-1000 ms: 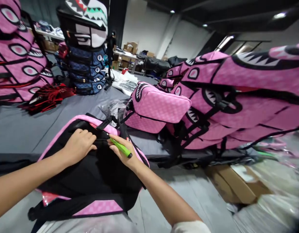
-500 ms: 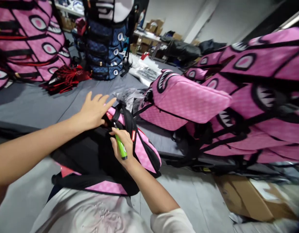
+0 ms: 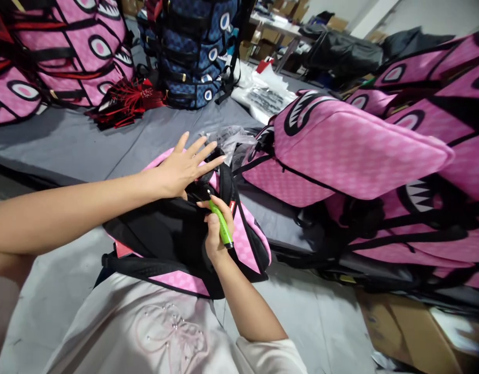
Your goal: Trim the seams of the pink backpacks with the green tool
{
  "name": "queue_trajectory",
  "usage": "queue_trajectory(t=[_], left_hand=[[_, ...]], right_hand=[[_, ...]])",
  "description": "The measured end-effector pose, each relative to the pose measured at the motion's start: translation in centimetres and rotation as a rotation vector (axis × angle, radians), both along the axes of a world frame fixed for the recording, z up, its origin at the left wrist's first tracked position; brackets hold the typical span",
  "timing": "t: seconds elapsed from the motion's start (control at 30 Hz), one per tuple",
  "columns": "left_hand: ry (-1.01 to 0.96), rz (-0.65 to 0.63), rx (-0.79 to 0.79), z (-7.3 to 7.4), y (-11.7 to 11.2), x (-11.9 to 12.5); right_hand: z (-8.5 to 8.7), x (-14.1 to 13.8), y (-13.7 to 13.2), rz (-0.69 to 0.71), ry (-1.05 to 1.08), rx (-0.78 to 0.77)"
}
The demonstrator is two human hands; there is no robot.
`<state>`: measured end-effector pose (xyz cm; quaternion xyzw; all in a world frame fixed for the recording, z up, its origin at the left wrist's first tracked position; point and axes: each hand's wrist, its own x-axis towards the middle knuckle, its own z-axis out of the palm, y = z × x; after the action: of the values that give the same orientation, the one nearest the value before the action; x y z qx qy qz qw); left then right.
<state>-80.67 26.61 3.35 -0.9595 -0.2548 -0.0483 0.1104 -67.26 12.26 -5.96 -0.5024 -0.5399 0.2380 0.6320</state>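
A pink and black backpack (image 3: 161, 228) lies at the table's near edge against my body, its black side facing up. My left hand (image 3: 185, 169) rests on its upper end with fingers spread, holding nothing. Between the fingers and thumb of my right hand (image 3: 219, 223) is a green tool shaped like a pen, with a black end and a small metal tip (image 3: 220, 224); it looks like a thread cutter or seam ripper. The tip points at the dark folds near the backpack's top, just below my left hand. What lies under the left palm is hidden.
Pink shark-mouth backpacks (image 3: 359, 145) are heaped at the right. More pink bags (image 3: 76, 57) and a stack of blue bags (image 3: 196, 57) stand at the back left. Red-corded tags (image 3: 126, 101) lie on the grey table (image 3: 76, 140). A cardboard box (image 3: 410, 332) is on the floor.
The view has shifted, so everything appears moved. My left hand has slid further over the backpack's top with its fingers more spread. The right hand keeps hold of the green tool.
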Motion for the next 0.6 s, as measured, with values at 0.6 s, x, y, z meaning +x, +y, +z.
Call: queue_trajectory(t=[0.6], left_hand=[[0.029, 0.204, 0.018, -0.9, -0.5, 1.2]], right_hand=[[2.3, 3.4, 2.3, 0.086, -0.073, -0.168]])
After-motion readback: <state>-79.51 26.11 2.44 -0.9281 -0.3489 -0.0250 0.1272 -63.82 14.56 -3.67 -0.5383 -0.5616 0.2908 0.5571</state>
